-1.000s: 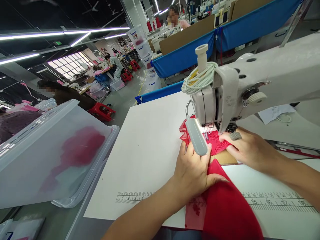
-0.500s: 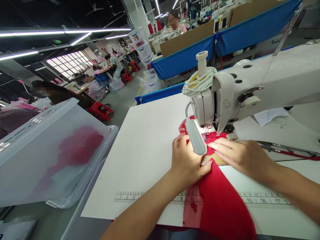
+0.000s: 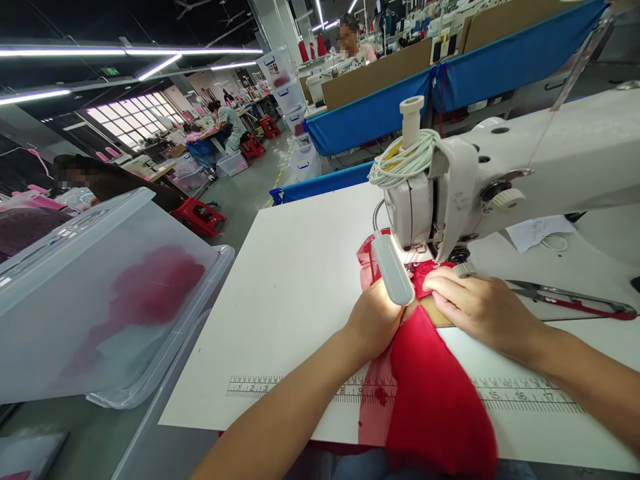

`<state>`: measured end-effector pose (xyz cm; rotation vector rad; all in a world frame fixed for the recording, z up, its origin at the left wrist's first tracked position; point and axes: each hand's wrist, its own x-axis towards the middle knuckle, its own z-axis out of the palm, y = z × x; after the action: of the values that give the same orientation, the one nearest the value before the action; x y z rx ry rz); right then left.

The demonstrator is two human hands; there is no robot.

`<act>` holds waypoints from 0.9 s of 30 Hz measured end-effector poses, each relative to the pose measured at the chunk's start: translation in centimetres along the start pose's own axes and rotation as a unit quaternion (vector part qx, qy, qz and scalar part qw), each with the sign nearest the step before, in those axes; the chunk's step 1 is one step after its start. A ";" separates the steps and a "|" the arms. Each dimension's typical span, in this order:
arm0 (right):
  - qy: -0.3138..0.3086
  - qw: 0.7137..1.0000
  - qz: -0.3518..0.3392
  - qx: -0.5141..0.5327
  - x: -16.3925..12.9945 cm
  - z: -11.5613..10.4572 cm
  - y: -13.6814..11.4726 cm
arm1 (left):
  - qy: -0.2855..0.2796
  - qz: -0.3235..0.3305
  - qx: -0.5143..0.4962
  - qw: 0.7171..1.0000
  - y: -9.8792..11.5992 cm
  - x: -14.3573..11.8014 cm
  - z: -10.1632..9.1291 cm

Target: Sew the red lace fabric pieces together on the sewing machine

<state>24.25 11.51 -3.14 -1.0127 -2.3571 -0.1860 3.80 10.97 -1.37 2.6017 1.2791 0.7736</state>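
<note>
Touching red textured fabric [image 3: 421, 273] at the sewing machine [image 3: 540, 157] with the right hand [image 3: 473, 308]; cannot tell pinch from press. Nor the grip of the left hand [image 3: 375, 319], with fingertips lost behind the lamp [image 3: 393, 270]. Draping a red panel [image 3: 440, 393] over the desk [image 3: 280, 267], below both hands. Noting scissors [image 3: 607, 307] right of the right hand and, well left of the left, a translucent bin [image 3: 65, 307] with blurred contents.

I am in a sewing workshop, as shown by the white sewing machine [image 3: 530, 150] at the right of the frame, red cloth [image 3: 437, 400] at lower centre, thread cones [image 3: 303, 51] and a co-worker [image 3: 369, 53] near the top, and red stools [image 3: 199, 215] at upper left.
</note>
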 end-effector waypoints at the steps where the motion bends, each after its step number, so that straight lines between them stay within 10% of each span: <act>1: 0.006 1.000 -0.008 0.000 0.2 0.0 -0.1 | 0.004 -0.005 -0.044 0.999 -0.1 0.2 0.0; 8: -0.002 1.000 -0.006 0.023 1.0 -0.2 -0.6 | 0.012 -0.011 -0.185 0.983 -0.6 0.5 0.5; 19: 0.049 0.995 0.005 -0.085 0.1 -0.1 -0.3 | 0.013 -0.011 -0.141 0.990 -0.5 0.3 0.5; 27: 0.002 0.998 -0.004 -0.059 -0.2 -0.1 0.2 | -0.053 -0.137 -0.070 0.987 0.9 0.3 -0.1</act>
<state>24.57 11.46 -3.20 -1.0567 -2.3713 -0.3328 4.53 10.62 -0.88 2.2608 1.4530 0.6426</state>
